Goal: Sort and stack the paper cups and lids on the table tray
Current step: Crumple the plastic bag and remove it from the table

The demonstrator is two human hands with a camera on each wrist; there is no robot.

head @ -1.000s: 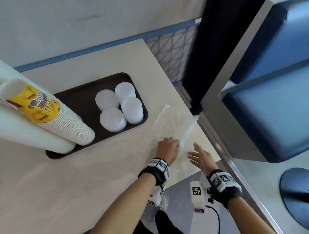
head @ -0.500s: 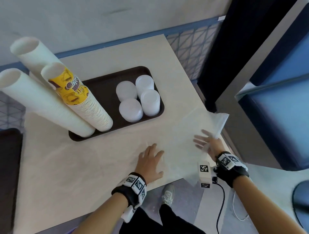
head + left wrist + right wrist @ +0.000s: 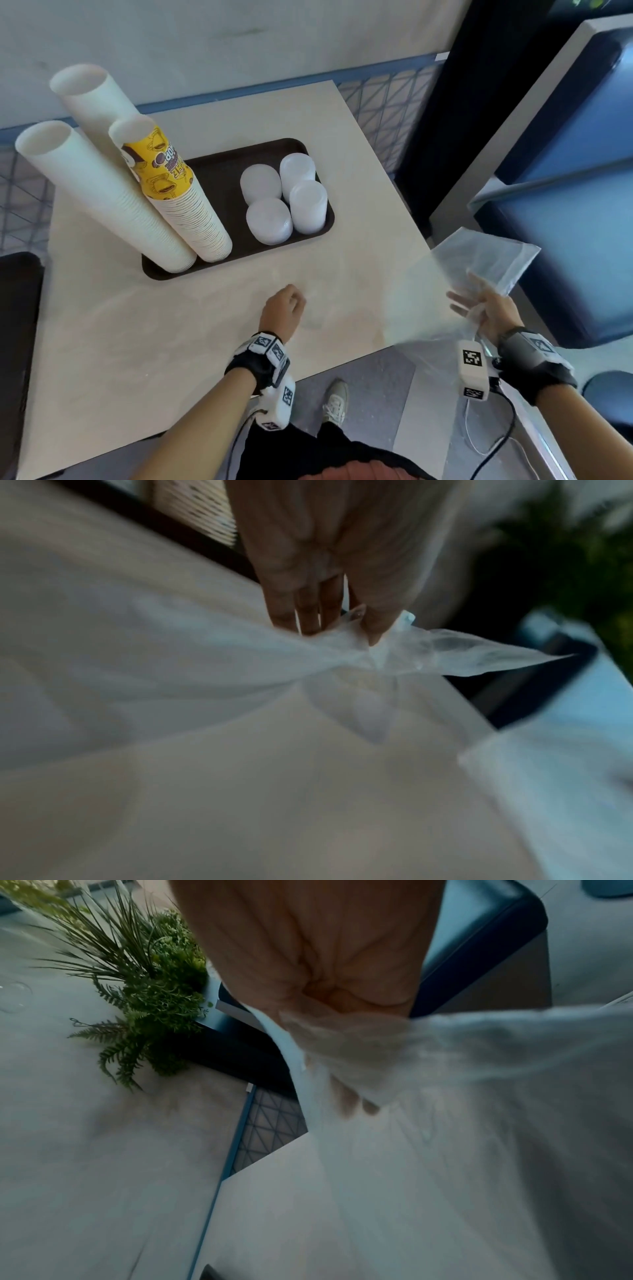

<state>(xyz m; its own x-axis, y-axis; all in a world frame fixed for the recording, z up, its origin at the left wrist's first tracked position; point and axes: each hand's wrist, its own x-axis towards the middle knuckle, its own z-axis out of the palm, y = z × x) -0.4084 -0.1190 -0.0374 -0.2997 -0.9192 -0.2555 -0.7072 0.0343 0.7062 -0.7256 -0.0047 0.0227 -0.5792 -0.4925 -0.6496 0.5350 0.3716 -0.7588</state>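
Plastic bag [image 3: 486, 263] now lifted, crumpled.

cup stacks [image 3: 144, 205] left on tray [image 3: 219, 178], lid stacks [image 3: 284, 198] right

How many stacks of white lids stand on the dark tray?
4, grouped at the right end of the tray: back left, back right, front left, front right. The tall cup stacks could hide more.

I'm looking down on a pale beige table [image 3: 164, 342] set against a grey-white wall [image 3: 205, 37] at twelve o'clock. Blue upholstered seating [image 3: 565, 192] fills three o'clock, grey floor [image 3: 387, 387] shows at six, and a green fern plant [image 3: 143, 988] stands near the wall.
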